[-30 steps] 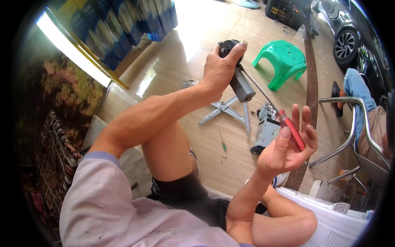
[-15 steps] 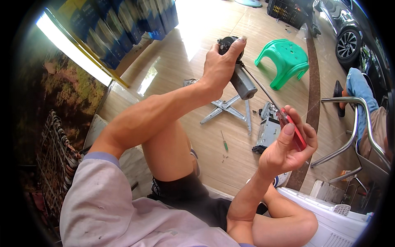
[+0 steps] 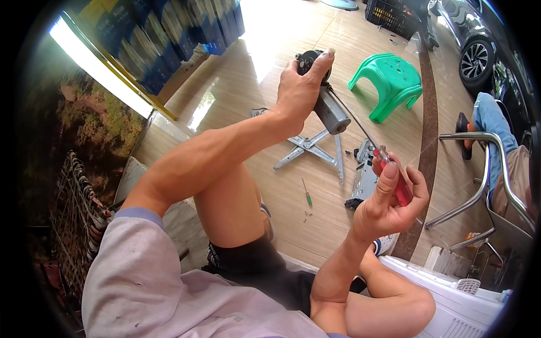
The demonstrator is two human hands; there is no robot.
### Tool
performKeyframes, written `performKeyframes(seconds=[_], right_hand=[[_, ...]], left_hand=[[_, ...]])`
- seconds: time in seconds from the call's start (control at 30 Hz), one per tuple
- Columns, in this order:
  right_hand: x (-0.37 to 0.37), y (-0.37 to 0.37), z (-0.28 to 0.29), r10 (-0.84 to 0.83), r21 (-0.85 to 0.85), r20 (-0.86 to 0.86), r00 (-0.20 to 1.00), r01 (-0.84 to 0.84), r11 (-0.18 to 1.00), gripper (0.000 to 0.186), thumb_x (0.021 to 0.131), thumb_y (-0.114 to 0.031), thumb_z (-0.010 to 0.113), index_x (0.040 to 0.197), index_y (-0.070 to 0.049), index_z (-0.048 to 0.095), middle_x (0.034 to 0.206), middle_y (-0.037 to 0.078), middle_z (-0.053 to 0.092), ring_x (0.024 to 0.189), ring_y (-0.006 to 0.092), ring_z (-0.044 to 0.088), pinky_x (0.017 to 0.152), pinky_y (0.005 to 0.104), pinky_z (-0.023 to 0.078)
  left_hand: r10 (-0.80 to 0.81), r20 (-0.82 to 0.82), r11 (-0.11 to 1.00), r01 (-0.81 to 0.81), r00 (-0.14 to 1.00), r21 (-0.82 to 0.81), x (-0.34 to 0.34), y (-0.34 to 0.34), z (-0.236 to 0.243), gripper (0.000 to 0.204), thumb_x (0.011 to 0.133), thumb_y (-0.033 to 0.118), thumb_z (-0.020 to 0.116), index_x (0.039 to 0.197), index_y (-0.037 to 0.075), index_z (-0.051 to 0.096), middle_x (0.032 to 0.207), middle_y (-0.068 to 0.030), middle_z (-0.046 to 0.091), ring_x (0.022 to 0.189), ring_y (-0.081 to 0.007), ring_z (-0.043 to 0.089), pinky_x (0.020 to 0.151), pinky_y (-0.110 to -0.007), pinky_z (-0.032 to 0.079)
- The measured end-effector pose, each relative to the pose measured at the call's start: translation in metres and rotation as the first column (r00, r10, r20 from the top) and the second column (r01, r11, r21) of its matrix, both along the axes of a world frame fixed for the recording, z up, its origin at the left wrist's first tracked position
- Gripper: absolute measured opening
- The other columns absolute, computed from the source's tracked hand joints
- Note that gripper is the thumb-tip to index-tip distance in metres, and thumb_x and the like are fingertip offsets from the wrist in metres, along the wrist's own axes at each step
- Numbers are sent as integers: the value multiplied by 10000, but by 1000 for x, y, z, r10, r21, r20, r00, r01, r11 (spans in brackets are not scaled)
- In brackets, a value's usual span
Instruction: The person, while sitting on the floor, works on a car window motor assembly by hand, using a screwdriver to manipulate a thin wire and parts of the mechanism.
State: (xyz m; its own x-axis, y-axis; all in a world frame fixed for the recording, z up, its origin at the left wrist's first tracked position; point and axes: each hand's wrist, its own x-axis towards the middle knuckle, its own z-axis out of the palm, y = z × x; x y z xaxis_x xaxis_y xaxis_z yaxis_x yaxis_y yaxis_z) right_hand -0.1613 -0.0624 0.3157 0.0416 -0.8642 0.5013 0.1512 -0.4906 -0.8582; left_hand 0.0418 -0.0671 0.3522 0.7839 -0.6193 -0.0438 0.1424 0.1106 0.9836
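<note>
My left hand [image 3: 298, 90] is closed around the black end of a small electric motor [image 3: 331, 112], whose grey metal body slants down to the right. In my right hand [image 3: 389, 203] is a screwdriver [image 3: 401, 188] with a red and clear handle, gripped between thumb and fingers. Its long shaft runs up beside the motor body to the black housing; where the tip sits is hidden. Below the motor, a metal scissor-type bracket [image 3: 307, 145] lies on the floor. Near it are a smaller green-handled screwdriver [image 3: 307, 196] and several tiny screws [image 3: 307, 215].
A grey metal box-like unit [image 3: 363, 179] rests on the floor behind my right hand. Beyond stands a green plastic stool [image 3: 389, 79]. At right, a seated person's leg [image 3: 489, 127] shows beside a metal-framed chair [image 3: 482, 188]; a dark car [image 3: 476, 59] is behind. Hanging blue packages [image 3: 169, 39] line the upper left.
My right hand has shifted slightly up and left, its fingers changing position on the screwdriver handle. The motor and my left hand have moved very slightly left.
</note>
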Motion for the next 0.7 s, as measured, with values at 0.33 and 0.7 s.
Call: performKeyframes(seconds=[0.33, 0.7], right_hand=[[5, -4, 2, 151, -119, 180, 972, -131, 984, 386, 964, -69, 633, 1247, 22, 387, 1164, 299, 630, 1117, 321, 644, 963, 432, 542], [11, -7, 5, 182, -182, 210, 961, -145, 973, 401, 972, -110, 641, 1248, 17, 380, 1190, 290, 625, 1105, 312, 652, 944, 408, 553]], left_hand=[[-3, -22, 1000, 3, 1000, -5, 1, 2, 3, 615, 826, 578, 750, 1046, 38, 554, 917, -57, 558, 822, -134, 526, 741, -304, 482], [-9, -8, 1000, 9, 1000, 0, 2, 2, 2, 617, 831, 579, 746, 1047, 35, 550, 905, -61, 555, 818, -137, 544, 731, -299, 490]])
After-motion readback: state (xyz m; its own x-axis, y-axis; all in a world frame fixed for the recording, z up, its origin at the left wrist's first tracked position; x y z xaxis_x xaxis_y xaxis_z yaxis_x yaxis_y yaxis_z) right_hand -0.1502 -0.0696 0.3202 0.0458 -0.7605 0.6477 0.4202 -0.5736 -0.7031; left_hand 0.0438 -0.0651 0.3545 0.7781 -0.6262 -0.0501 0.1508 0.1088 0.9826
